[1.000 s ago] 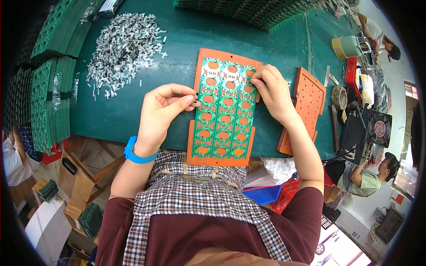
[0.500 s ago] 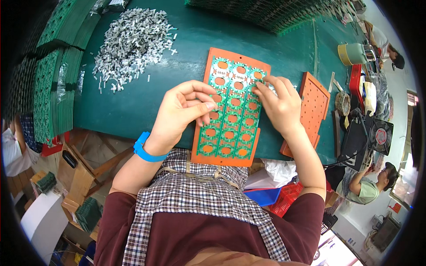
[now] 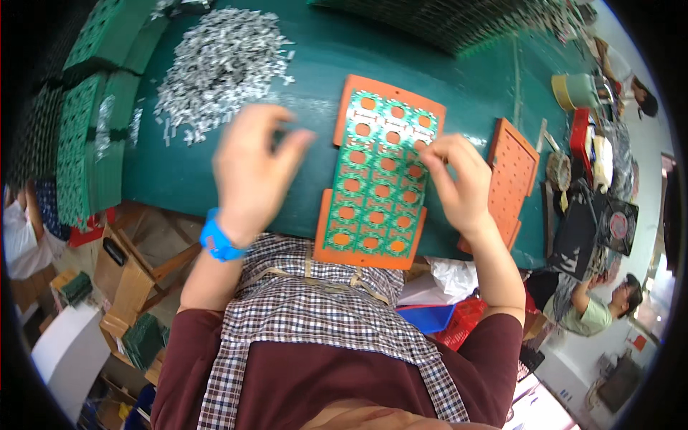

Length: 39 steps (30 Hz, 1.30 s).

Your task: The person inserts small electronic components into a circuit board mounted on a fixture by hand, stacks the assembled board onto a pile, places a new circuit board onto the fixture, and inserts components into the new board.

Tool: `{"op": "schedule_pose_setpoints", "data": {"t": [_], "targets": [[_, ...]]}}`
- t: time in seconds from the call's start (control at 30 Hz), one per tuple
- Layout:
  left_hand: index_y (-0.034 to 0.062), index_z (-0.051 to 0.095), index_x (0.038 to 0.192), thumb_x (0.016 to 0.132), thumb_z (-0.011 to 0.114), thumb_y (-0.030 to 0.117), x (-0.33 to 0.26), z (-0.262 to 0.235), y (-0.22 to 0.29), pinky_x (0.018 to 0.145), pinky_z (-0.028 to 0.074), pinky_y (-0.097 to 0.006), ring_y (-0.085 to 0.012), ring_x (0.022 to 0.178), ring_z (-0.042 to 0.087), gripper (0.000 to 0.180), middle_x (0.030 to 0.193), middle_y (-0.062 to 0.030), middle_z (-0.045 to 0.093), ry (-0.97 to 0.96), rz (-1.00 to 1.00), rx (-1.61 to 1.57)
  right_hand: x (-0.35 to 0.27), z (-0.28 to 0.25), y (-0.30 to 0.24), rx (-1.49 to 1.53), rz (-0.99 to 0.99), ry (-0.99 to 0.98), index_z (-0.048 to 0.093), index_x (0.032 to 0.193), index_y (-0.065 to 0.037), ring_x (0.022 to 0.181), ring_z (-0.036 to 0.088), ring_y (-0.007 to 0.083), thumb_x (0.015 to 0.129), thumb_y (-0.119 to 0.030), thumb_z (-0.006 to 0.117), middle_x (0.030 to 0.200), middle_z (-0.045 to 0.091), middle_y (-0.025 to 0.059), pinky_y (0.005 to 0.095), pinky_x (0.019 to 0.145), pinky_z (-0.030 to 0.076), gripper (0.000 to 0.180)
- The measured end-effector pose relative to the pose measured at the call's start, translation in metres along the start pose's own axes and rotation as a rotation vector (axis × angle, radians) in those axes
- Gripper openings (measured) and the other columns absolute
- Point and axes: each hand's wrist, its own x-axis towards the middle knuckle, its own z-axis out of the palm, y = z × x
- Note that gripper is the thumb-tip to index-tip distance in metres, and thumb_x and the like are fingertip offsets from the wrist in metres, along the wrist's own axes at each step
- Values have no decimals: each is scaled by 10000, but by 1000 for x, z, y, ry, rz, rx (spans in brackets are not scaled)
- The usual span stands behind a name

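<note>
Here, right hand (image 3: 459,186) on panel (image 3: 376,179) edge.

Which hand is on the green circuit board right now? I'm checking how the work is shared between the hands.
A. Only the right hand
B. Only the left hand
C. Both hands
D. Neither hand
A: the right hand has its fingertips on the green circuit board in the orange tray, while the left hand is blurred and off the board, above the green table, on the side of the pile of small metal parts.

Dark green worktable (image 3: 215,179), wooden crates (image 3: 132,276) on the floor beneath, bright daylight at right
</note>
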Motion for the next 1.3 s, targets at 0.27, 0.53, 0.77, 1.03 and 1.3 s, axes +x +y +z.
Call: {"op": "schedule_pose_setpoints", "data": {"t": [0.27,0.53,0.77,1.03,1.3], "targets": [[105,649,898,808,712,203,16,-25,-59,878,361,-396,-254,951,520,147,958,-42,567,115,44,514,-1,-7,23,-69,8,-237,565,873,-18,877,521,300,833,-38,620,904,560,97,381,768,432,71],[91,629,855,820,675,153,17,-21,-54,849,372,-399,-249,940,514,85,917,-44,549,54,103,576,-6,-2,28,-82,0,-204,567,870,-22,873,524,293,815,-36,640,903,566,85,384,763,439,92],[76,601,850,810,663,141,18,-20,-46,823,382,-392,-253,909,508,98,888,-59,527,58,218,746,-5,-3,32,-62,-12,-209,569,863,-26,867,527,293,808,-44,650,897,569,87,383,752,442,99],[37,584,867,847,610,79,20,-20,-54,779,423,-367,-241,873,541,53,864,-82,539,57,286,817,-16,3,31,-268,-182,-82,607,851,-57,826,579,248,749,-94,714,896,598,55,349,692,488,152],[-30,587,992,922,543,5,-15,-5,-10,619,514,-217,-128,713,644,91,856,-78,634,-467,-325,-1028,-27,2,8,-470,-339,-5,668,1010,-69,827,612,226,649,-145,777,972,603,62,328,648,506,385]]}}
